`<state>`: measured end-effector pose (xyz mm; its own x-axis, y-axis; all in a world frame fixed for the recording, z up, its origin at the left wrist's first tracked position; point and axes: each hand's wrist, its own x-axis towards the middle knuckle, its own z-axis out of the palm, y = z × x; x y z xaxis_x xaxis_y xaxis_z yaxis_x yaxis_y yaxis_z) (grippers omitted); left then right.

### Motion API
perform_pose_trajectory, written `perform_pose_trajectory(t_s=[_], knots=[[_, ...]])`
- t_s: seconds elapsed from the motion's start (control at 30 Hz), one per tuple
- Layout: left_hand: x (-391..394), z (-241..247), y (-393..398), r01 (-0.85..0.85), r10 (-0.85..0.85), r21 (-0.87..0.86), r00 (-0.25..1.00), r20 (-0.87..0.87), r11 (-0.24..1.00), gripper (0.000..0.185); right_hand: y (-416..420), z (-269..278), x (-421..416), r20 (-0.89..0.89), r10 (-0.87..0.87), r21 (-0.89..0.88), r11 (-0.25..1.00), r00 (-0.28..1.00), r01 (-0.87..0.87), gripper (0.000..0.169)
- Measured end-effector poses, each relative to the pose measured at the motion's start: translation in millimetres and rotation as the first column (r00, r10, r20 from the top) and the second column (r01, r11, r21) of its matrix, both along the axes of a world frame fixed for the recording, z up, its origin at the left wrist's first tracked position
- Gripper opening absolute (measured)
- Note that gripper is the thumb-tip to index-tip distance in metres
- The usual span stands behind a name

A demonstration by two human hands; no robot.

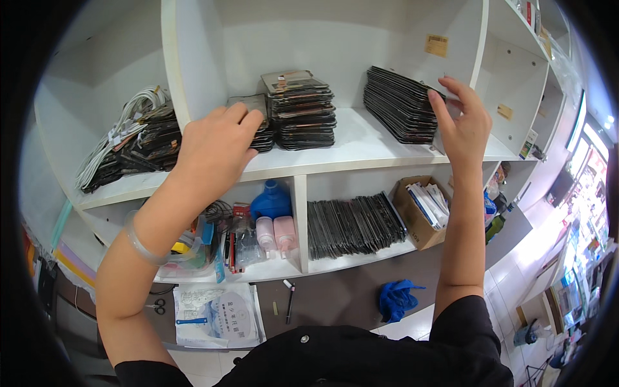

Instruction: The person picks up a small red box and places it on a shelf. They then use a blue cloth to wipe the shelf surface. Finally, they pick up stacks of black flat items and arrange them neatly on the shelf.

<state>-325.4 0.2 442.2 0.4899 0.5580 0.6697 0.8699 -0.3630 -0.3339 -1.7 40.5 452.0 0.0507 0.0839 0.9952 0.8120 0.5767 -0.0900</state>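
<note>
Both my arms reach up to a white shelf [348, 162]. My left hand [217, 142] is at a short stack of thin dark panels [249, 102], its fingers bent and the fingertips partly hidden; whether it grips anything does not show. Just right of it stands a taller stack of similar flat panels [302, 111]. My right hand [462, 113] has thumb and fingers spread at the right end of a leaning stack of thin black panels [399, 106]. A firm grip there is not visible. Left of the divider lies a pile of dark parts [154, 140] with coiled white cables [116, 128].
Below are a row of upright dark panels [355, 225], a cardboard box [418, 234] with papers, a blue jug [272, 200], pink bottles [285, 234] and a plastic tub [193, 256]. The dark desk holds scissors [159, 306], printed sheets [217, 314], a pen [290, 305] and a blue bag [399, 300].
</note>
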Motion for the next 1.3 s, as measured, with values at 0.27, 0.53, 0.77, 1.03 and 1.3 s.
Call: perform_pose_trajectory(t_s=[0.27,0.53,0.77,1.03,1.3], knots=[[5.4,0.8,-18.5,0.027,-0.026,-0.014,0.999,0.037,1.0,0.04,5.6,22.2,20.2,0.458,-0.085,-0.189,0.963,0.885,0.191,0.049],[17.4,-21.8,-52.6,0.325,-0.313,-0.059,0.937,0.155,0.944,0.035,18.5,73.7,27.7,0.684,-0.031,-0.4,0.82,0.729,0.41,0.054],[48.9,-23.2,-44.9,0.592,-0.55,-0.161,0.8,0.24,0.79,0.04,22.1,95.1,26.5,0.745,0.018,-0.417,0.793,0.666,0.444,0.044],[128.5,2.7,13.5,0.912,-0.137,-0.316,0.359,0.923,0.261,0.06,45.0,50.4,25.5,0.699,-0.247,-0.101,0.895,0.672,0.434,0.047],[129.1,-9.5,27.3,0.903,0.011,-0.41,0.412,0.911,0.132,0.06,42.2,43.2,17.6,0.675,-0.303,-0.12,0.854,0.673,0.506,0.037]])
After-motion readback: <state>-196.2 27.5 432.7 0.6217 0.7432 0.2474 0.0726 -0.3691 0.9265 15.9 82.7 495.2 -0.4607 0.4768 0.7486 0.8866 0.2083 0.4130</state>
